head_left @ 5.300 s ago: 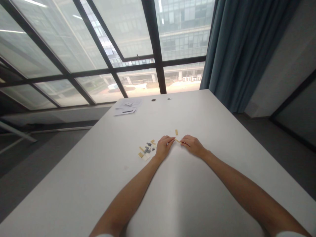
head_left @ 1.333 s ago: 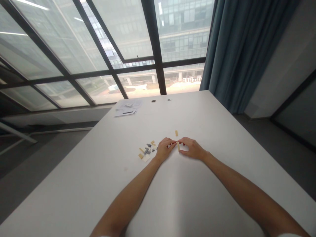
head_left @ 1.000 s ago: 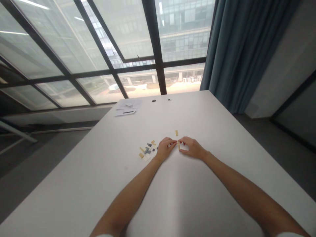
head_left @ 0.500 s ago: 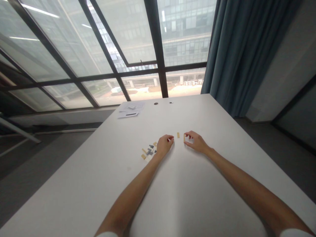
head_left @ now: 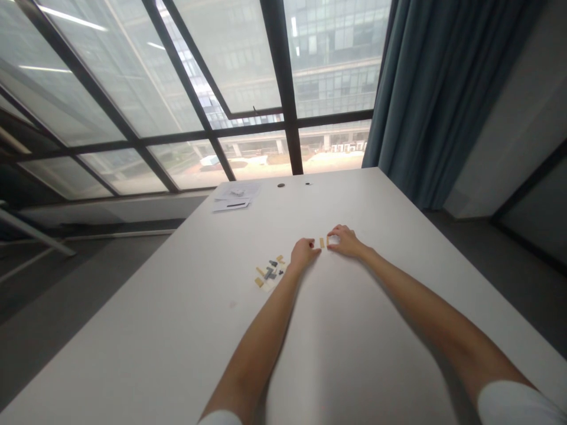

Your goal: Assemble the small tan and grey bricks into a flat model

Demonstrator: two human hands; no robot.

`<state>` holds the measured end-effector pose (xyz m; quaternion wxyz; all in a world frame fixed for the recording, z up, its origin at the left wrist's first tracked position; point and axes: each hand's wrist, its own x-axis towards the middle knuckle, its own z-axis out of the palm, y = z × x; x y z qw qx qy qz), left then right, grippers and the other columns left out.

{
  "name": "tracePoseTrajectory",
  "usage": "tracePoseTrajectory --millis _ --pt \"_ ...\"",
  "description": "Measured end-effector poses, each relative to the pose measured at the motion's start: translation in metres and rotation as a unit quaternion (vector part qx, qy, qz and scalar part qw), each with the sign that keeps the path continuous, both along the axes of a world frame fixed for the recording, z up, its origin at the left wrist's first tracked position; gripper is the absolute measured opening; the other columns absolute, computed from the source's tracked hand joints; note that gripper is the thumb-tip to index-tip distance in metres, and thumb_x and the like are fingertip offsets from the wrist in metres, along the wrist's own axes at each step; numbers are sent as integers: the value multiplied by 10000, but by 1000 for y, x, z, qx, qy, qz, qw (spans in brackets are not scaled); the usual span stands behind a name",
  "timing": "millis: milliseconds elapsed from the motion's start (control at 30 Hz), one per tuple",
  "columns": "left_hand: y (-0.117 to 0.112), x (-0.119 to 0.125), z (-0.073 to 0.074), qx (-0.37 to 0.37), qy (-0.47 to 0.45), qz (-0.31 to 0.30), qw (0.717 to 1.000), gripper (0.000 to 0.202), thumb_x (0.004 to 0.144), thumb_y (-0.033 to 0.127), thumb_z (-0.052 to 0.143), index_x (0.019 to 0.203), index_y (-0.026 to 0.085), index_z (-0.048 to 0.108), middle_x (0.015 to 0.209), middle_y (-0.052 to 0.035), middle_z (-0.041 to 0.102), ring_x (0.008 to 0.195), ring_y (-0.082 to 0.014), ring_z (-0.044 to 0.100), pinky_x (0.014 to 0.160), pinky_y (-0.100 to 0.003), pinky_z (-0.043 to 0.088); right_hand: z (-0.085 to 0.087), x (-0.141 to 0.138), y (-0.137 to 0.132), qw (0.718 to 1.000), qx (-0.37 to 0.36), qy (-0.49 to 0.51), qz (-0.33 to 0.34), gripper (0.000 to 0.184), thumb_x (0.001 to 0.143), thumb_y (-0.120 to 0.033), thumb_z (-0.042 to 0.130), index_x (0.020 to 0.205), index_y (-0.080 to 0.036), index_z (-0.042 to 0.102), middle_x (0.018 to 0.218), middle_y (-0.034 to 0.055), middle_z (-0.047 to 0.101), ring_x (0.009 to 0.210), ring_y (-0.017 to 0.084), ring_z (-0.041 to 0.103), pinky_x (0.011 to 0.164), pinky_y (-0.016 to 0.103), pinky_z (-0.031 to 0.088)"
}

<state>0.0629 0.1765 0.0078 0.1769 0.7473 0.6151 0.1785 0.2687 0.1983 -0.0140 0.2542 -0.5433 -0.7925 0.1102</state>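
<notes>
A small flat tan brick [head_left: 322, 242] lies on the white table [head_left: 248, 348] between my hands. Just right of it is a narrower tan brick [head_left: 328, 241], its ends pinched between the thumb and fingers of my right hand [head_left: 348, 242]. My left hand [head_left: 303, 254] is at the left side of the flat brick, thumb and forefinger apart with nothing seen between them. Whether its fingertips touch that brick is too small to tell. Left of my left wrist lies a loose group of small tan, grey, white and dark pieces [head_left: 269, 273].
Paper sheets [head_left: 230, 205] with a dark pen-like strip lie at the table's far left. Two small dark round items, one of them a disc [head_left: 280, 185], sit near the far edge. Beyond stand windows [head_left: 248, 150] and a blue curtain [head_left: 407, 118].
My right hand has moved left, bringing its narrow brick close to the flat one. My left hand has shifted right toward the flat brick, uncovering more of the loose pieces.
</notes>
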Motion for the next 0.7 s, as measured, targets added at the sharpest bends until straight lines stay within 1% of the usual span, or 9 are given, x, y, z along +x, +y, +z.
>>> tracePoseTrajectory --millis 67,133,300,500,700 --pt "0 0 -2 -3 4 1 1000 195 752 374 667 771 181 687 708 9 611 674 -135 524 621 -241 345 -4 -1 4 1000 -20 -8 -1 381 754 -388 776 1094 -228 710 1163 100 615 1131 292 525 945 465 394" --pt "1 0 -5 -4 5 6 1000 212 761 393 667 812 191 701 743 5 630 689 -138 532 617 -243 337 -7 0 6 999 -32 -13 2 382 754 -399 778 1092 -234 716 1159 102 618 1126 292 524 944 464 387" --pt "2 1 -8 -4 0 21 1000 267 769 433 692 929 225 740 865 -20 690 782 -164 595 644 -251 368 -10 0 10 999 -44 -14 0 378 745 -412 790 1082 -254 725 1132 90 641 1079 284 546 932 465 382" --pt "3 3 -8 7 -9 18 1000 300 784 435 698 1006 243 758 924 -45 712 835 -189 625 687 -264 407 -12 -1 9 999 -38 -1 -5 383 755 -433 787 1100 -276 733 1139 84 655 1100 290 544 935 465 372" --pt "4 2 -11 7 -13 18 1000 355 791 453 702 1086 261 752 954 -44 723 854 -196 637 715 -265 428 -18 1 8 1000 -23 4 -2 397 782 -447 762 1144 -288 725 1159 73 657 1112 285 545 958 474 359"
